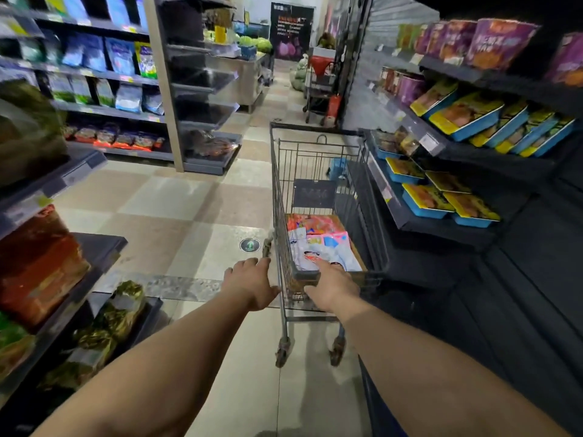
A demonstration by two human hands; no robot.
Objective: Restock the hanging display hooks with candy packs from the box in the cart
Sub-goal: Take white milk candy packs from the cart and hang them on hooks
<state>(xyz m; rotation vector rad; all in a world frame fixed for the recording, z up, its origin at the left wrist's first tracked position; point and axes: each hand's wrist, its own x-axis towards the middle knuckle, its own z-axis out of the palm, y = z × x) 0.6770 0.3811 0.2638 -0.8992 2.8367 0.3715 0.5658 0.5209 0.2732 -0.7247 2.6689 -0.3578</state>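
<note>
Candy packs (318, 244) seemingly lie lengthwise in cart (280, 171).

We stretch both bare forearms forward and down, wrists nearly straight. Our left hand (252, 283) curls its fingers over, palm down; our right hand (332, 285) closes likewise, knuckles up, just beside it.

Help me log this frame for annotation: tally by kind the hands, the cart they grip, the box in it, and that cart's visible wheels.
Hands: 2, left hand and right hand
Cart: 1
Box of candy packs: 1
Wheels: 2, and
Total: 6
</note>
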